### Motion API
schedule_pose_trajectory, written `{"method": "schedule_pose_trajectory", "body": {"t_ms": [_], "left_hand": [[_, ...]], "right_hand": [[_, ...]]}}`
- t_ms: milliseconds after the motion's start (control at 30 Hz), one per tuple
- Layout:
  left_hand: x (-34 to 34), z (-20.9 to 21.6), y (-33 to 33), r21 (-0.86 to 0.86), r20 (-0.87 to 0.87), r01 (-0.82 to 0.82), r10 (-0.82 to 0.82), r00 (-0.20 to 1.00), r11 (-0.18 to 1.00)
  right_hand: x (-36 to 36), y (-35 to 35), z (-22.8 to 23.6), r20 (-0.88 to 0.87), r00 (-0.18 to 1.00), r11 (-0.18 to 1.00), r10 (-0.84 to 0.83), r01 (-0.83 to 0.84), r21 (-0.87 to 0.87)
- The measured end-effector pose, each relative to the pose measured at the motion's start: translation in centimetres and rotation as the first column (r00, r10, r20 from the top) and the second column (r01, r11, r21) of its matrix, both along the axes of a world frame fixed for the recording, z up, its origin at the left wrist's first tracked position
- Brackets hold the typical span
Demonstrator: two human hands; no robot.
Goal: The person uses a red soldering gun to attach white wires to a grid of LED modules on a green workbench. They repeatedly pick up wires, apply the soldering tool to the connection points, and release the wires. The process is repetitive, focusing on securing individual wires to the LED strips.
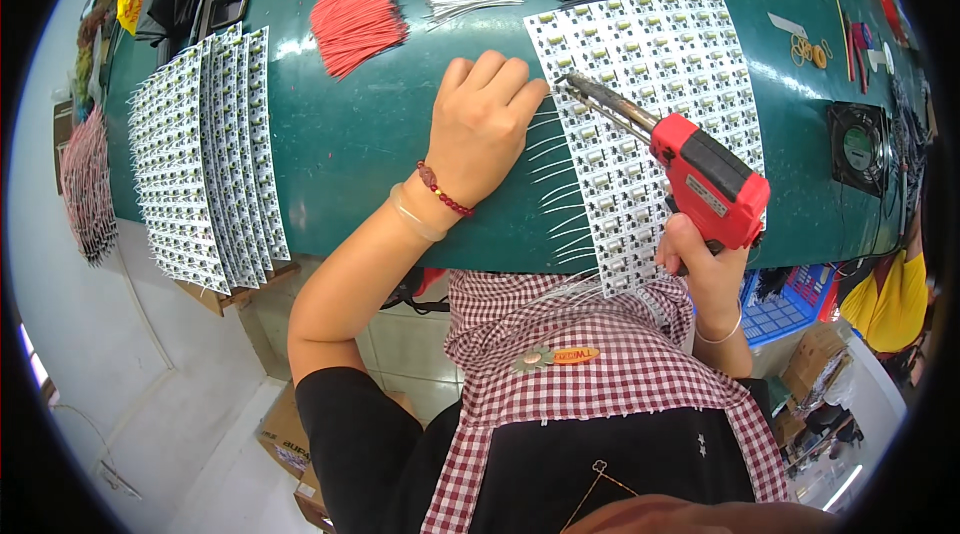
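The left grip (486,106) hides its own fingertips.

A green table (350,144) stands near a white wall (130,334) and pale floor tiles (412,342).

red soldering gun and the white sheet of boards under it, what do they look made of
Soldering gun: casing probably hard plastic, red and fairly glossy, judging by its moulded shape; the black panel may be plastic or rubber. Its barrel looks like metal, browned and discoloured. White sheet: likely rigid, white-coated circuit-board laminate, flat and carrying rows of components.
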State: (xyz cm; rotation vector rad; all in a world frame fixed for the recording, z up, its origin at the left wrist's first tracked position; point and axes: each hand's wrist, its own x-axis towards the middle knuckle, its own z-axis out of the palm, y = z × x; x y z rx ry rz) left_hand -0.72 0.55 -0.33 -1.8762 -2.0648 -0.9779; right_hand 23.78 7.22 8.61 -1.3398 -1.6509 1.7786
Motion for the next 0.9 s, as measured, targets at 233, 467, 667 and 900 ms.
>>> {"method": "schedule_pose_trajectory", "body": {"t_ms": [233,467,667,900], "left_hand": [[-0.04,-0.15,-0.05,-0.014,-0.004,-0.018,0.018,1.000,1.000],[-0.12,-0.02,-0.04,-0.004,0.045,-0.049,0.049,0.998,0.999],[-0.13,-0.21,-0.09,0.001,0.020,-0.020,0.020,1.000,1.000],[-0.07,-0.32,0.00,-0.002,0.030,-0.009,0.009,1.000,1.000]], "right_hand": [[0.08,0.15,0.22,0.002,1.000,1.000,0.006,-0.006,-0.006],[0.01,0.10,-0.10,0.062,0.994,0.993,0.086,-0.091,0.076],[-0.21,0.00,0.10,0.031,0.996,0.994,0.081,-0.084,0.074],[-0.45,-0.15,-0.03,0.040,0.998,0.995,0.052,-0.055,0.081]]}}
